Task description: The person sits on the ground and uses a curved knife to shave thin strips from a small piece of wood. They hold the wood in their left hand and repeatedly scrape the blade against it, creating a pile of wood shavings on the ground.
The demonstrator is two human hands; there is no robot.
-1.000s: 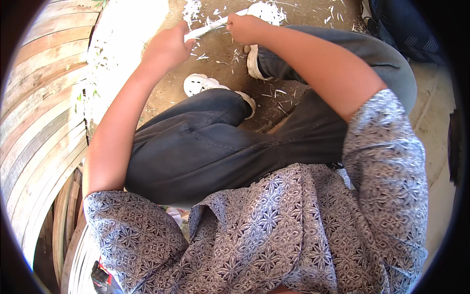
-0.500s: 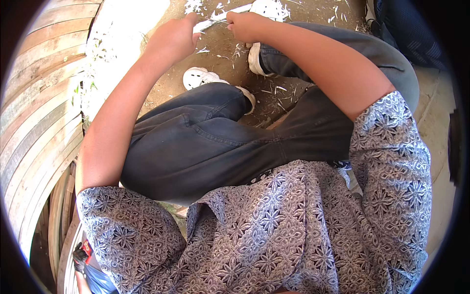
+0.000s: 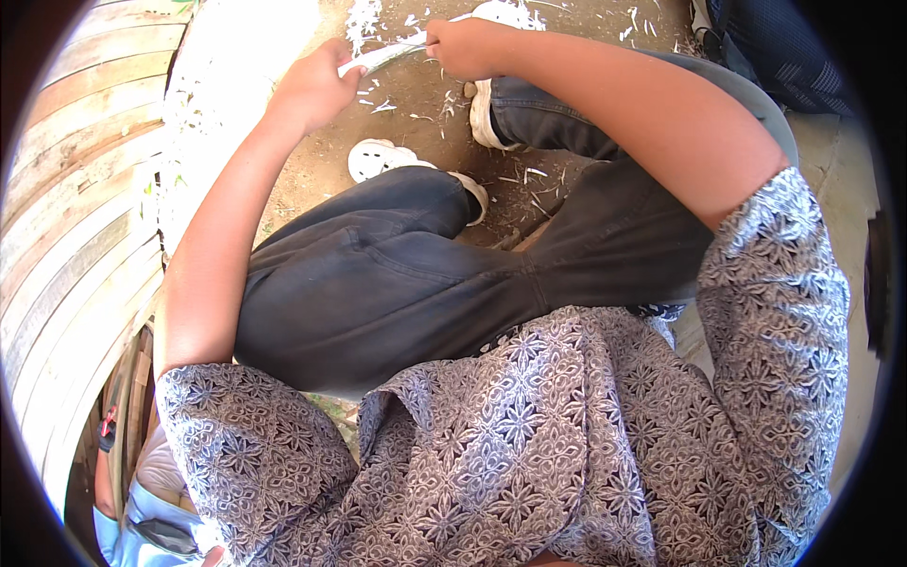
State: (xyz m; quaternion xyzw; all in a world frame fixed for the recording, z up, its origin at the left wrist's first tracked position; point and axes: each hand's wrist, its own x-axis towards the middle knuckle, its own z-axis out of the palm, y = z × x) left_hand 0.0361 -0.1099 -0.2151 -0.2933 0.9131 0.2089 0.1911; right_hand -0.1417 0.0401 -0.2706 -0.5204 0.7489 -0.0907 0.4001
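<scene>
A long pale strip (image 3: pixel 389 55), whitish and bright in the sun, spans the space between my two hands, well out in front of my knees. My left hand (image 3: pixel 316 87) is closed on its near-left end, thumb and fingers pinching it. Farther right, my right hand (image 3: pixel 465 49) is closed in a fist by the strip's other part, with a thin dark line at its fingers; whether it grips a small tool as well is hidden. White shavings (image 3: pixel 364 24) lie on the ground just beyond the strip.
My white clogs (image 3: pixel 383 159) rest on the brown dirt ground (image 3: pixel 416 109), strewn with slivers. Curved wooden slats (image 3: pixel 85 142) rise along the left. A person in blue (image 3: pixel 156 520) is at the lower left. Dark patterned fabric (image 3: pixel 784 57) is at the far right.
Both hands have shifted slightly left, the left one also nearer, and the gap between them has widened along the strip. The person at the lower left has moved more into view.
</scene>
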